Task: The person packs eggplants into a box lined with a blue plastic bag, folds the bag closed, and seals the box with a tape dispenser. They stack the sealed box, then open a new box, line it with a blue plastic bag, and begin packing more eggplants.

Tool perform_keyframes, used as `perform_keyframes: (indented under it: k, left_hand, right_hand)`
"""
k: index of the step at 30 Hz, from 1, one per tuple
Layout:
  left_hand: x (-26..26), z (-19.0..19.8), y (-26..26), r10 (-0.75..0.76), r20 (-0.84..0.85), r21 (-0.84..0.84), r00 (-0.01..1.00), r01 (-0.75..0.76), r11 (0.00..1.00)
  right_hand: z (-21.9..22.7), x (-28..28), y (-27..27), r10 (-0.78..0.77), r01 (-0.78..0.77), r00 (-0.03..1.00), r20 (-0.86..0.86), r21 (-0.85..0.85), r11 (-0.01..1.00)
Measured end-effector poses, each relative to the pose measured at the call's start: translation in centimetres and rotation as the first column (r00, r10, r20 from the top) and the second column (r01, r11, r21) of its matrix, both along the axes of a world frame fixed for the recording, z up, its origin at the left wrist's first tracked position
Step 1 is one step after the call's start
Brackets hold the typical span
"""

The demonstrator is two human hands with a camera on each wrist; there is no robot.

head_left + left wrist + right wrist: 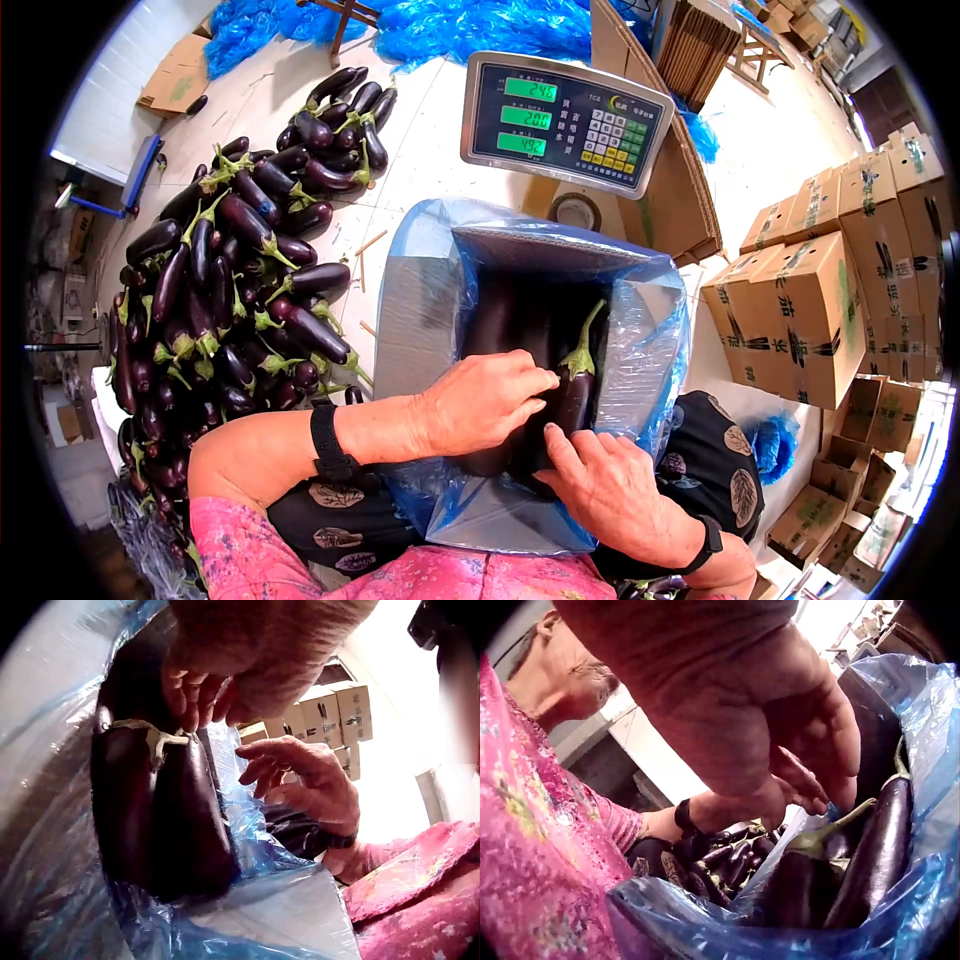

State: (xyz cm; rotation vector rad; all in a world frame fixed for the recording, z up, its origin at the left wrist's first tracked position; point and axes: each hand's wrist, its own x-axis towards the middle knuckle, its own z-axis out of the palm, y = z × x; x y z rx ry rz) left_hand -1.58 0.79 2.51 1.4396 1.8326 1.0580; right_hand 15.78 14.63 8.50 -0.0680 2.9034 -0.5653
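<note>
A cardboard box (415,320) lined with a clear blue plastic bag (655,310) stands between the person's knees. Inside lie dark purple eggplants; one long eggplant (574,400) with a green stem lies along the right side. The left hand (480,400) reaches over the box from the left, its loosely bent fingertips right at that eggplant's green cap. Lower down, the right hand (615,495) hovers by the eggplant's near end, thumb and fingers apart with nothing between them. Two eggplants (877,855) show in the right wrist view below the right hand (780,712).
To the left is a large heap of eggplants (240,270) on the floor. A scale display (570,125) with green readouts stands behind the box. Printed cartons (790,320) are stacked at the right. Blue plastic sheeting (480,30) lies at the back.
</note>
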Motion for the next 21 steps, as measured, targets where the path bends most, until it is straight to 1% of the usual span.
perform_keyframes:
  k: [5, 8, 13, 14, 16, 17, 18, 19, 20, 21]
  left_hand:
    - [0.1, -0.3, -0.2, -0.029, 0.014, -0.030, 0.999, 0.030, 0.999]
    - [0.2, -0.8, -0.4, -0.080, -0.003, -0.043, 0.997, 0.079, 0.996]
    - [-0.2, -0.8, -0.5, -0.115, -0.025, -0.092, 0.993, 0.112, 0.989]
    - [-0.5, -0.9, -0.4, -0.123, -0.037, -0.105, 0.992, 0.119, 0.987]
    - [-2.6, -0.7, -0.6, -0.179, -0.126, -0.010, 0.976, 0.179, 0.984]
    - [-4.5, 1.3, -0.5, -0.190, -0.093, -0.063, 0.977, 0.185, 0.981]
    - [-6.6, 1.5, -1.1, -0.149, -0.035, 0.055, 0.988, 0.151, 0.987]
    - [-8.3, 2.8, -2.1, -0.068, -0.069, 0.005, 0.995, 0.068, 0.998]
    - [-10.0, 4.8, -3.1, 0.027, 0.040, -0.102, 0.999, -0.023, 0.994]
    - [-11.7, 6.0, -4.5, 0.163, 0.052, -0.272, 0.985, -0.143, 0.951]
  right_hand:
    - [-0.1, -0.1, 0.0, 0.015, -0.015, 1.000, 0.005, 0.000, 1.000]
    - [-0.3, 0.0, 0.0, 0.020, -0.020, 1.000, 0.006, 0.005, 1.000]
    - [-0.4, 0.1, -0.1, 0.036, -0.036, 0.999, 0.025, 0.012, 0.999]
    - [-0.6, 0.1, -0.1, 0.038, -0.038, 0.999, 0.026, 0.026, 0.999]
    - [-0.9, 0.2, -0.2, 0.051, -0.052, 0.998, 0.039, 0.045, 0.998]
    - [-1.0, 0.1, -0.1, 0.035, -0.037, 0.999, 0.039, 0.052, 0.998]
    - [-1.2, 0.0, 0.1, 0.027, -0.029, 0.998, 0.052, 0.047, 0.998]
    - [-1.0, -0.1, 0.0, -0.008, 0.005, 0.998, 0.070, 0.037, 0.999]
    - [-0.8, -0.4, -0.1, -0.023, 0.019, 0.996, 0.086, 0.046, 0.999]
    - [-1.1, -0.5, -0.1, -0.009, 0.005, 0.997, 0.074, 0.051, 0.999]
